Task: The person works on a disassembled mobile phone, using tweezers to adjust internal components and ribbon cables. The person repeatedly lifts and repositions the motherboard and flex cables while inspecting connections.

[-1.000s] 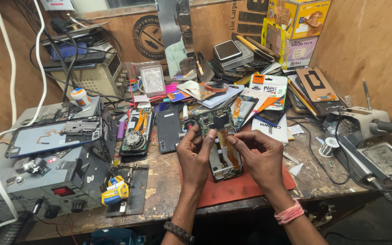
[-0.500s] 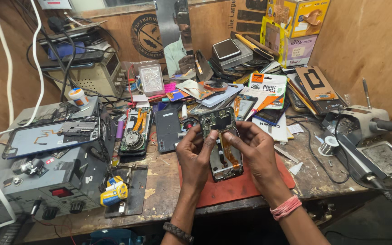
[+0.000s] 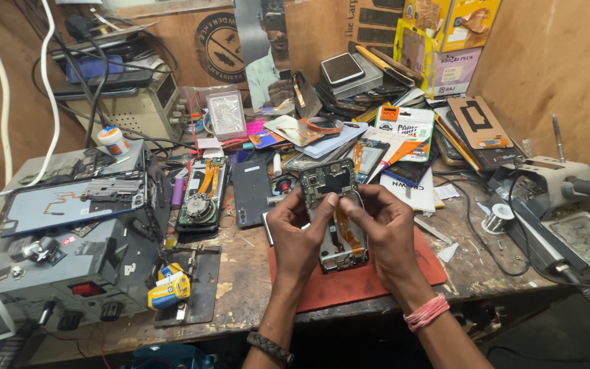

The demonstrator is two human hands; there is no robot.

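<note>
Holding the opened phone (image 3: 339,229) just above the red mat (image 3: 349,283) at the near edge of the worktop (image 3: 240,287), both your hands pinch its upper end: left hand (image 3: 302,232) with thumb and fingers closed on the left side, right hand (image 3: 384,229) closed on the right, thumbs meeting below the dark circuit board (image 3: 328,181). Your grip is narrow and tight on that phone. Pressing hard there could, I judge, crease the orange flex cable (image 3: 344,229) running down the middle. A slip would drop the phone onto the mat. Further back, the second opened phone (image 3: 201,193) and the black back cover (image 3: 250,191) lie close; a swinging elbow could knock them into the clutter.
</note>
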